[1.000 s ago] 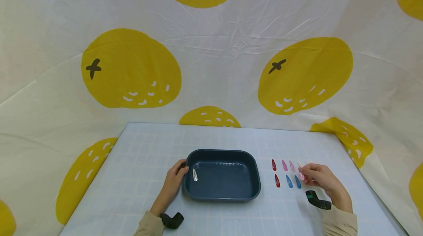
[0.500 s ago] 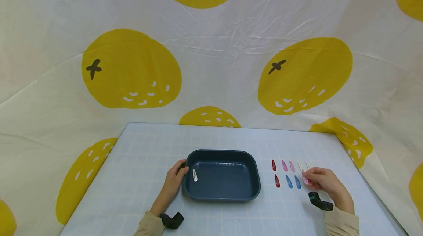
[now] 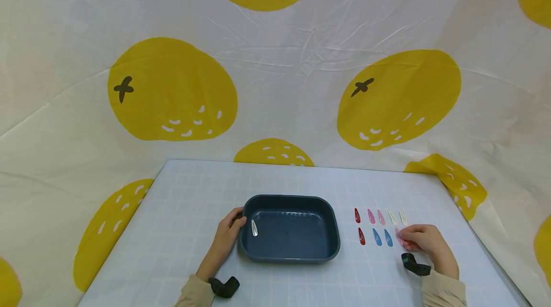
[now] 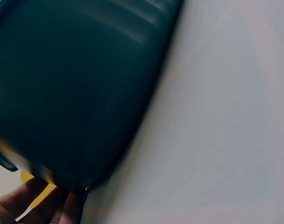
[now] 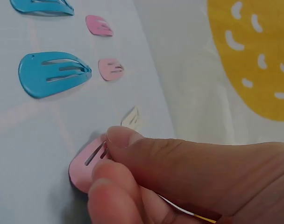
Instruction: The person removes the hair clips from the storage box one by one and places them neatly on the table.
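My left hand (image 3: 229,228) holds the left end of a dark blue plastic basin (image 3: 289,260), thumb at the rim; in the left wrist view its fingers (image 4: 69,207) meet the basin's outer wall. A silver snap hair clip (image 3: 254,228) lies inside the basin at the left. With thumb and index finger, my right hand (image 3: 424,240) pinches a pink snap hair clip (image 5: 88,163) low over the table, its narrow end covered by the thumb. Left of that hand lies a blue hair clip (image 3: 389,237); above it, cream hair clips (image 3: 393,217) lie side by side.
Two rows of clips lie right of the basin, with a red clip (image 3: 357,215), a pink clip (image 3: 371,216) and another blue clip (image 3: 377,236). A pale checked cloth covers the table (image 3: 202,192). Behind hangs a white curtain (image 3: 284,82) with yellow fruit shapes.
My right hand has moved down toward me with the pink hair clip, uncovering the cream clips. My left hand and the basin have stayed in place.
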Available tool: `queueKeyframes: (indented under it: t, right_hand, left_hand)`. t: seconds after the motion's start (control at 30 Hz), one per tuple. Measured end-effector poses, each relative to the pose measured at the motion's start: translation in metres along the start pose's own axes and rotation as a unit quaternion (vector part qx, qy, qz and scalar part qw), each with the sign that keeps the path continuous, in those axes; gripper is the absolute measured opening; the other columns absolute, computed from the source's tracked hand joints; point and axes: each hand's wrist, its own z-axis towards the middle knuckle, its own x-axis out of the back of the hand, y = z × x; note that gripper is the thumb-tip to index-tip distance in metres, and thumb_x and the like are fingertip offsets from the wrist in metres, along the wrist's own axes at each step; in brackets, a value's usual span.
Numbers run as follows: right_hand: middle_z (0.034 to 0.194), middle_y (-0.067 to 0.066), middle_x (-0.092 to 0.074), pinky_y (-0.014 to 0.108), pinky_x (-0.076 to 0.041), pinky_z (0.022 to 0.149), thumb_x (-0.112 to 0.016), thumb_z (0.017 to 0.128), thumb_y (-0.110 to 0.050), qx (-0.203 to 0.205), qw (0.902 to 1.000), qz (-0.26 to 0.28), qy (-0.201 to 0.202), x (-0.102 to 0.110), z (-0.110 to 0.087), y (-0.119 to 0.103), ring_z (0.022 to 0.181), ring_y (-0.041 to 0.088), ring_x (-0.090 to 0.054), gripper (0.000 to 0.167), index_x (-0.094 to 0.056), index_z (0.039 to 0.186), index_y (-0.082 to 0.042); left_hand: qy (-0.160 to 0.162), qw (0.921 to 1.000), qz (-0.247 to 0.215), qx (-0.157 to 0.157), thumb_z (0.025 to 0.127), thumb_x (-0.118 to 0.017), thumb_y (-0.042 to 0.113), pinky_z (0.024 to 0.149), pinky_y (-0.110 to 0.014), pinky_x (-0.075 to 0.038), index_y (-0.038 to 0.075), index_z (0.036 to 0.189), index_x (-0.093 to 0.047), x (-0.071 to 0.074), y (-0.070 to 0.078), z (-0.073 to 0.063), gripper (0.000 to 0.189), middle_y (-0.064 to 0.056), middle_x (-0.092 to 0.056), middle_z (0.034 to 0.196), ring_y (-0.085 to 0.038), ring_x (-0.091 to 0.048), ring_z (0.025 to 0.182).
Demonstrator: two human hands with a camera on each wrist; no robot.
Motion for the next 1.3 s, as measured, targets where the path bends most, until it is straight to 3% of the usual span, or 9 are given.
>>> queueKeyframes:
  t: [0.07,0.4,0.73,1.0,1.3]
  right_hand:
    - [0.074,0.007,-0.065,0.027,-0.057,0.065,-0.074,0.09,-0.018,-0.001,1.0,-0.004,0.006,0.0,0.0,-0.001,0.064,0.021,-0.063,0.028,-0.068,0.1,0.008]
    - [0.076,0.009,-0.064,0.027,-0.057,0.065,-0.078,0.086,-0.024,-0.017,0.9993,-0.018,0.029,0.0,-0.003,-0.003,0.065,0.022,-0.064,0.036,-0.066,0.1,0.008]
    - [0.076,0.008,-0.064,0.026,-0.055,0.066,-0.064,0.094,-0.044,0.007,0.998,-0.054,0.033,0.002,-0.01,-0.015,0.068,0.022,-0.062,0.054,-0.063,0.106,0.009]
    - [0.079,0.008,-0.065,0.025,-0.055,0.066,-0.059,0.096,-0.048,0.037,0.9976,-0.049,0.03,-0.002,-0.018,-0.03,0.069,0.024,-0.063,0.06,-0.062,0.109,0.01]
    - [0.086,0.012,-0.067,0.026,-0.057,0.068,-0.056,0.099,-0.046,0.087,0.9962,0.0,-0.012,-0.02,-0.027,-0.051,0.072,0.025,-0.066,0.06,-0.057,0.12,0.011]
  left_hand:
    - [-0.004,1.0,0.003,-0.002,0.099,-0.054,0.01,0.1,-0.031,-0.046,-0.002,0.126,-0.062,0.002,0.009,-0.003,0.031,-0.016,-0.063,0.128,-0.028,-0.057,0.12]
    - [-0.006,0.9999,-0.004,-0.011,0.099,-0.055,0.009,0.099,-0.027,-0.046,-0.002,0.126,-0.062,0.001,0.006,-0.002,0.03,-0.016,-0.064,0.127,-0.027,-0.058,0.119]
    - [-0.006,0.9998,0.0,-0.017,0.099,-0.054,0.008,0.097,-0.027,-0.047,-0.004,0.126,-0.061,0.0,0.005,-0.001,0.03,-0.018,-0.064,0.126,-0.029,-0.059,0.118]
    - [0.011,0.9997,0.001,-0.02,0.1,-0.055,0.016,0.1,-0.029,-0.046,0.004,0.127,-0.063,-0.006,-0.031,0.01,0.031,-0.012,-0.064,0.129,-0.026,-0.058,0.121]
    - [0.011,0.9996,-0.004,-0.024,0.099,-0.057,0.021,0.101,-0.032,-0.046,0.008,0.125,-0.065,-0.006,-0.036,0.011,0.03,-0.007,-0.065,0.127,-0.023,-0.058,0.119]
